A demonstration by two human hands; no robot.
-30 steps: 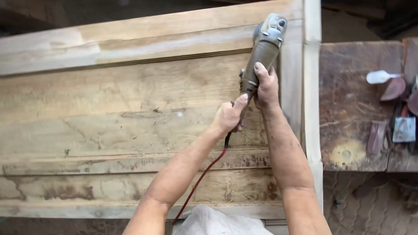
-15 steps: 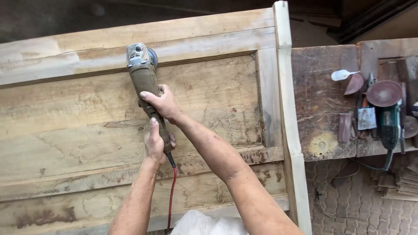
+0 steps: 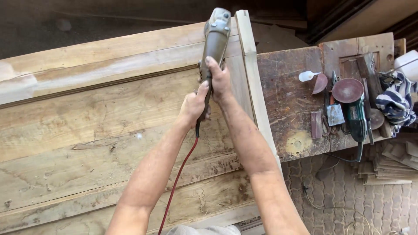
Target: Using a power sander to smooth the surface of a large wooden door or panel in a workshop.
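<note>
One broad, weathered wooden door panel (image 3: 100, 135) with a raised frame fills most of the view, lying flat, its pale upright edge rail (image 3: 254, 87) running along the right side. Just beside that rail stands a dark, stained wooden bench (image 3: 287, 87) that carries a green disc sander with a reddish round pad (image 3: 353, 106), a striped blue and white cloth (image 3: 397, 102), a small white plastic bottle (image 3: 306, 76) and a few scraps of reddish sanding paper. On the panel rests the grey-green angle grinder (image 3: 214, 39), its long axis pointing away from the person and slightly to the right, its head at the far top rail close to the edge rail. The right hand (image 3: 219, 80) is clenched round the middle of the body, nearer the head; the left hand (image 3: 193, 106) grips the tail end, where the thin red power cord (image 3: 178, 174) trails back toward the person between the forearms.
</note>
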